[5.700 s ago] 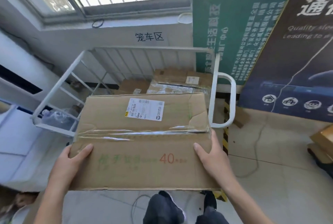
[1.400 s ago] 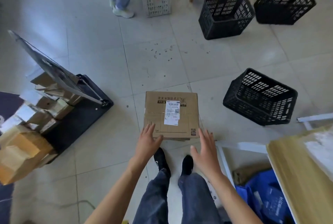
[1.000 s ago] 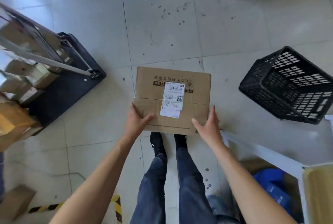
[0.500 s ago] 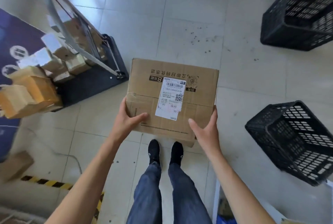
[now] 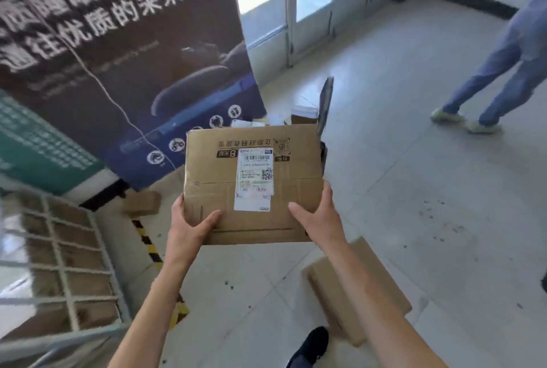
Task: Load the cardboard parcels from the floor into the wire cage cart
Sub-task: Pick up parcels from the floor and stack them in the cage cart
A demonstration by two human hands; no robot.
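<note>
I hold a brown cardboard parcel [image 5: 213,166] with a white shipping label up in front of me, off the floor. My left hand [image 5: 189,228] grips its near left corner and my right hand [image 5: 318,216] grips its near right corner. The white wire cage cart [image 5: 71,264] stands at the lower left, with cardboard showing behind its grid side. A flat cardboard parcel [image 5: 355,287] lies on the floor under my right arm. A small parcel [image 5: 142,203] sits by the wall.
A large dark poster board [image 5: 118,56] leans against the wall behind the parcel. Yellow-black tape [image 5: 148,246] marks the floor beside the cart. A person in blue trousers [image 5: 500,71] walks at the far right. More boxes [image 5: 302,114] sit behind the held parcel.
I have lifted the parcel off the floor and turned left, from the crates and trolley toward the poster wall and the cage cart. Both hands keep their grip.
</note>
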